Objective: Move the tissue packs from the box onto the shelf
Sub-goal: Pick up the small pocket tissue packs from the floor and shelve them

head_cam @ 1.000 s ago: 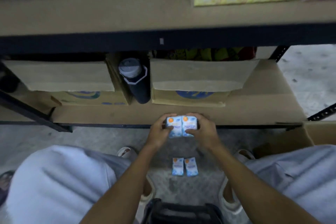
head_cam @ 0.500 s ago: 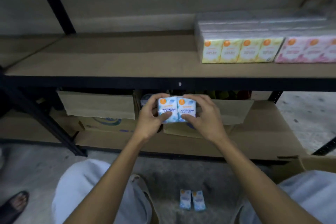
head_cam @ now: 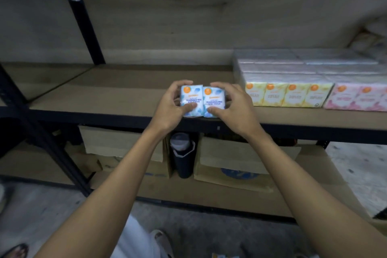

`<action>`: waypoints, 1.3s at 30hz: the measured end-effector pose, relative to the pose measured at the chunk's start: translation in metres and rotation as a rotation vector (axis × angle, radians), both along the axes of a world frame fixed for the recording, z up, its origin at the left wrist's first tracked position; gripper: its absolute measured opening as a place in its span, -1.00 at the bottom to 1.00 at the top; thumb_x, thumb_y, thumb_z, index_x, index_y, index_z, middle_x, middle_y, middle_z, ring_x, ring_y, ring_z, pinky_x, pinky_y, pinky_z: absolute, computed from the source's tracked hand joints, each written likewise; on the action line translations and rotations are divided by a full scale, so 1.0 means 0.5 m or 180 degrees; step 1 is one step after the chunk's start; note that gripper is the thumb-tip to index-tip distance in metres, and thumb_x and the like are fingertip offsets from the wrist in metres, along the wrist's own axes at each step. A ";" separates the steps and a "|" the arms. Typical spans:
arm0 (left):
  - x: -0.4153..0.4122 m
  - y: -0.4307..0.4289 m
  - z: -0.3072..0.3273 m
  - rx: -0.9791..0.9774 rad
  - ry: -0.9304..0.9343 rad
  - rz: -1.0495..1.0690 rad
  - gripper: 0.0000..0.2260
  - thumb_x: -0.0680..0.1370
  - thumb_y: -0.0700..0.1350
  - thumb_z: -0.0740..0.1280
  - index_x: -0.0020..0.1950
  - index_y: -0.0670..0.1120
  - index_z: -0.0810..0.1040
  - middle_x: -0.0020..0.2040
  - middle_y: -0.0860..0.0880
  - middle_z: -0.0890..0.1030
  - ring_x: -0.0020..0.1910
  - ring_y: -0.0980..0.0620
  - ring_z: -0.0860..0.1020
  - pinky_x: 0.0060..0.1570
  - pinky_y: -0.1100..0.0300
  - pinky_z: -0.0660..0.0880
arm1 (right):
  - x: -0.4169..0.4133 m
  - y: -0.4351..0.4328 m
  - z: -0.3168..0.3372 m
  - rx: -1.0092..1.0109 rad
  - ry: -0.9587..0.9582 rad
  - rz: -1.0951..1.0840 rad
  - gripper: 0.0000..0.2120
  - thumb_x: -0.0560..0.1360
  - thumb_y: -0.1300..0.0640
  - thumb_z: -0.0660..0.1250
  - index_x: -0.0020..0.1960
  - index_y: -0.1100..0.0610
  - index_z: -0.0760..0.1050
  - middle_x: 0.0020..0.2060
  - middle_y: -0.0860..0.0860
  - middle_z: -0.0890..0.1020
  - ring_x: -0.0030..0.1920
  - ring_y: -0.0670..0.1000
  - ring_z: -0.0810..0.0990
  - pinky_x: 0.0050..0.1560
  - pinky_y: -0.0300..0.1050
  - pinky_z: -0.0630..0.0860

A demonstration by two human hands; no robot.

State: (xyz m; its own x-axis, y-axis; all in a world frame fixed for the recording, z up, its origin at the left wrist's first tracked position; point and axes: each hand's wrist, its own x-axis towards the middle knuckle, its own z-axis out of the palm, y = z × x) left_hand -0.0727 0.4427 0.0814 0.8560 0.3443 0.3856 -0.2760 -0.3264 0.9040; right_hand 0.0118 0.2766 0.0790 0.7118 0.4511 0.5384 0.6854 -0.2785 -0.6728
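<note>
Two blue tissue packs [head_cam: 202,100] are held side by side at the front edge of the brown shelf [head_cam: 117,90]. My left hand [head_cam: 170,109] grips the left pack and my right hand [head_cam: 233,109] grips the right pack, thumbs on their fronts. The packs hang at shelf height, left of the stacked packs. Whether they touch the shelf board I cannot tell. The box they came from is out of view.
Yellow tissue packs [head_cam: 287,95] and pink tissue packs [head_cam: 356,98] stand in stacked rows on the shelf's right half. A black upright post [head_cam: 81,16] rises at back left. Below sit cardboard boxes [head_cam: 240,159] and a dark bottle [head_cam: 183,153].
Both hands have lifted the two blue packs from near the floor up to the level of the upper shelf. The view has tilted upward, so the packs on the floor have dropped out of sight.
</note>
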 end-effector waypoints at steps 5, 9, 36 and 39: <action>0.052 0.030 -0.006 0.0209 0.0473 0.0105 -0.57 0.45 -0.29 0.44 0.23 0.04 0.47 0.04 0.04 0.58 -0.01 0.05 0.55 -0.02 0.21 0.56 | 0.050 0.027 -0.006 -0.0205 0.0222 -0.0097 -0.36 0.34 0.18 0.53 0.35 -0.10 0.42 0.13 0.01 0.48 0.08 -0.02 0.54 0.10 -0.17 0.53; 0.071 0.041 -0.001 0.0506 0.0661 0.0180 -0.53 0.47 -0.24 0.44 0.34 0.01 0.44 0.12 0.02 0.54 -0.04 0.13 0.54 -0.06 0.36 0.51 | 0.075 0.039 -0.013 -0.0295 0.0477 -0.0109 -0.35 0.36 0.09 0.49 0.38 -0.16 0.36 0.18 0.03 0.57 0.11 0.01 0.57 0.16 0.01 0.54; 0.081 0.047 -0.037 0.1505 0.0734 0.0602 -0.67 0.43 -0.13 0.49 0.19 -0.06 0.63 0.29 -0.02 0.55 0.24 0.01 0.52 0.35 0.08 0.38 | 0.059 0.028 0.005 -0.1353 0.0102 -0.0325 -0.49 0.44 0.05 0.45 0.35 0.10 0.47 0.39 0.09 0.43 0.40 0.05 0.36 0.42 -0.20 0.18; 0.102 0.056 -0.035 0.1525 0.0787 0.0585 -0.67 0.42 -0.12 0.50 0.18 -0.05 0.63 0.31 -0.02 0.55 0.25 0.00 0.51 0.35 0.07 0.39 | 0.074 0.038 0.009 -0.1409 0.0131 -0.0367 -0.49 0.43 0.04 0.46 0.35 0.08 0.47 0.41 0.08 0.41 0.40 0.05 0.37 0.41 -0.20 0.19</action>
State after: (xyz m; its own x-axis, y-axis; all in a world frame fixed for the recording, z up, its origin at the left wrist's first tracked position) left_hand -0.0218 0.4708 0.0639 0.8831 0.3322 0.3313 0.0251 -0.7386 0.6737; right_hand 0.0490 0.2956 0.0834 0.7876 0.5478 0.2820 0.6082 -0.6182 -0.4979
